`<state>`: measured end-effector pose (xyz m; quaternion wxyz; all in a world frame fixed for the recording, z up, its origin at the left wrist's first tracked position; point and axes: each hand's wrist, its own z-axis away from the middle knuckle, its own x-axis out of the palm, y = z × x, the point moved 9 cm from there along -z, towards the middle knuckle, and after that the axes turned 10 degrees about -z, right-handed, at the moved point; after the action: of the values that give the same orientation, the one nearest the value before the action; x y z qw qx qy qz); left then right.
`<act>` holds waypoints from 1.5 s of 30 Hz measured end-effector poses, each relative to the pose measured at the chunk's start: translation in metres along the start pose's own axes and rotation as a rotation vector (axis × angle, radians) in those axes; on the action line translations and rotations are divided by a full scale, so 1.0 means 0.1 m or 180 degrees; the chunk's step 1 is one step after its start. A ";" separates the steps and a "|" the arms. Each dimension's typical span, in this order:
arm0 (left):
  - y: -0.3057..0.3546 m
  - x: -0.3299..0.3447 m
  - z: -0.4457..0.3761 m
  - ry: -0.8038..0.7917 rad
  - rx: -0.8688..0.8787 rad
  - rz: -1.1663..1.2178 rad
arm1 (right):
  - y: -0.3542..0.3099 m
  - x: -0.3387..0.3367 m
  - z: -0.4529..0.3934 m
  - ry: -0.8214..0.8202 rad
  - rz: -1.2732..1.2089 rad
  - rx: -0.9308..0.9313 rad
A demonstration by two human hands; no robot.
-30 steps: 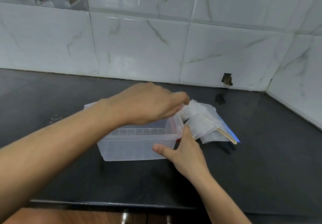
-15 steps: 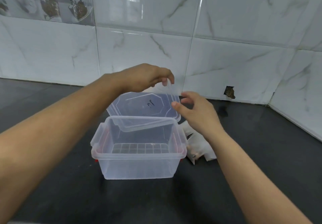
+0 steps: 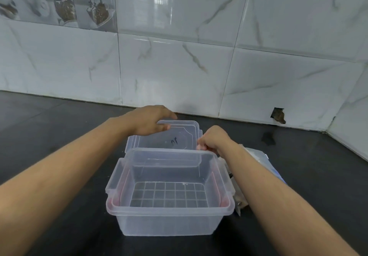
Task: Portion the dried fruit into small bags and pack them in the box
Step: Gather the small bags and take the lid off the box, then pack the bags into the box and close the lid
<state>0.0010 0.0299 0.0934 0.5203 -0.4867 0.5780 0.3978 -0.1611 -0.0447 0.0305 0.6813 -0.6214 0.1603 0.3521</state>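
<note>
Marble-patterned wall tiles (image 3: pixel 175 72) behind; dark desk (image 3: pixel 59 128) below. Clear box (image 3: pixel 169 194) at centre of desk, open and empty, grid-patterned floor visible. Lid (image 3: pixel 169 136) off, just behind box, near edge hidden by box rim; flat on the desk or slightly raised, cannot tell. Left hand (image 3: pixel 147 121) over lid's far left corner, fingers relaxed and spread, touching the top. Right hand (image 3: pixel 214 139) at lid's right edge, fingers curled, apparently pinching that edge. Heap of small bags (image 3: pixel 256 156) just right of box, partly hidden behind right forearm; dried fruit not clearly distinguishable. Step in hand, by judgement: set lid aside. Lower lid flat, well behind box, clear of the bag heap. Release right pinch only once lid is settled. Leave box mouth unobstructed for packing.
</note>
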 end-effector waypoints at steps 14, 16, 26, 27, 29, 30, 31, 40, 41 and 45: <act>0.81 -0.04 -0.17 -0.0374 0.0473 0.0268 | 0.30 -0.90 0.31 0.0457 0.0327 -0.0211; 1.06 -0.05 -0.20 -0.0485 0.0661 0.0177 | 0.53 -1.14 0.47 0.0547 0.0547 -0.0121; 1.73 0.06 -0.33 -0.0675 0.1019 -0.0146 | 1.65 -1.21 0.70 0.0046 0.0373 0.1002; 1.75 0.07 -0.33 -0.0690 0.1009 -0.0152 | 1.69 -1.20 0.69 0.0062 0.0136 0.1055; 1.76 0.07 -0.33 -0.0704 0.0995 -0.0157 | 1.74 -1.21 0.67 0.0123 -0.0154 0.1174; 1.77 0.07 -0.33 -0.0698 0.0992 -0.0153 | 1.75 -1.21 0.66 0.0126 -0.0247 0.1224; 1.76 0.06 -0.33 -0.0690 0.0986 -0.0144 | 1.74 -1.20 0.67 0.0098 -0.0353 0.1263; 1.72 -0.07 -0.26 -0.0636 0.0958 -0.0095 | 1.46 -1.51 0.60 0.0303 -0.0826 0.0950; 1.71 -0.07 -0.26 -0.0643 0.0944 -0.0094 | 1.42 -1.57 0.60 0.0357 -0.0797 0.0841; 1.66 -0.09 -0.26 -0.0595 0.0850 -0.0038 | 1.26 -1.78 0.60 0.0566 -0.0814 0.0437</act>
<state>-0.1669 0.0407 0.0979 0.6342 -0.3776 0.5719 0.3579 -0.3850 -0.0394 0.0655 0.7446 -0.6173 0.1633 0.1944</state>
